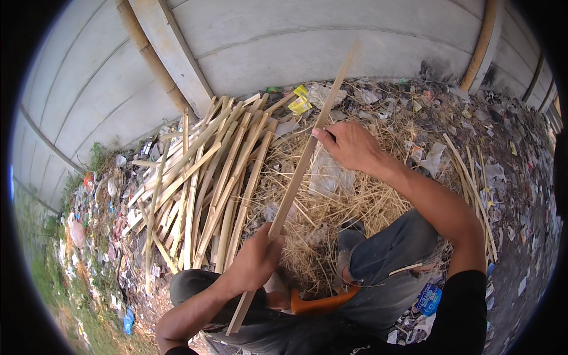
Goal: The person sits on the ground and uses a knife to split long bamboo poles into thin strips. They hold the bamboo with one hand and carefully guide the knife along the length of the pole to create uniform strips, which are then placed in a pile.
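Down at the lap, left hand (255, 260) is clamped round the lower part of a long bamboo strip (296, 177) — right hand (349, 145) pinches it higher up, so the strip runs slanted across the knees toward the wall (296, 47). He looks mid-way through working that one slat, the orange-handled tool (322, 303) lying on his lap; next he'd need a steady grip — split slats (207, 183) are piled at left on straw (331, 207).

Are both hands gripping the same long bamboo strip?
Yes, the left hand grips the bamboo strip low down and the right hand grips it higher up.
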Tool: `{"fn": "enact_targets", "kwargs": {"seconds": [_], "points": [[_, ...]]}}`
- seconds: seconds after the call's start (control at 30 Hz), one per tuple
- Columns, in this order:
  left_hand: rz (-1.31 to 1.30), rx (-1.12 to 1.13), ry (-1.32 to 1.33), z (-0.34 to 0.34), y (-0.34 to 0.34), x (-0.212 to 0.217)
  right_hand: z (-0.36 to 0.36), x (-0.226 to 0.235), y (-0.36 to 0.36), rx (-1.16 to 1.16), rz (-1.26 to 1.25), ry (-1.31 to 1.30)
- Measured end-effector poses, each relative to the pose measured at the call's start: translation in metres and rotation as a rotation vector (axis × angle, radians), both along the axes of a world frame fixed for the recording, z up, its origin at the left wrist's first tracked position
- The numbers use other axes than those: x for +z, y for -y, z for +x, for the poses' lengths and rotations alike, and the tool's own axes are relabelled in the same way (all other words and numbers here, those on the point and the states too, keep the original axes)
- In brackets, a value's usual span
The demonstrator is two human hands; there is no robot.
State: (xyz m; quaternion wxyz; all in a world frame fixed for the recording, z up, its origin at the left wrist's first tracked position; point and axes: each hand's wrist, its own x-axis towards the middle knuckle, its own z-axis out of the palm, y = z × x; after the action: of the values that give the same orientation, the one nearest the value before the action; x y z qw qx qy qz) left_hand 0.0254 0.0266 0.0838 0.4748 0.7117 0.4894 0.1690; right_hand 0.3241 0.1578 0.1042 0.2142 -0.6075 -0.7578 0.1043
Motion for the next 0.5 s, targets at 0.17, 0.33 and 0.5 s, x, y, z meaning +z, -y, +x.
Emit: {"fn": "enact_targets", "kwargs": {"seconds": [0.17, 0.33, 0.5], "points": [[0.075, 0.075, 0.002, 0.000, -0.007, 0.004, -0.034, 0.016, 0.010, 0.092, -0.017, -0.070], [0.087, 0.177, 0.074, 0.000, -0.021, -0.003, -0.066, 0.012, 0.027, 0.239, -0.025, -0.097], [0.035, 0.270, 0.114, -0.003, -0.023, 0.002, -0.086, 0.012, 0.033, 0.310, -0.050, -0.135]]}}
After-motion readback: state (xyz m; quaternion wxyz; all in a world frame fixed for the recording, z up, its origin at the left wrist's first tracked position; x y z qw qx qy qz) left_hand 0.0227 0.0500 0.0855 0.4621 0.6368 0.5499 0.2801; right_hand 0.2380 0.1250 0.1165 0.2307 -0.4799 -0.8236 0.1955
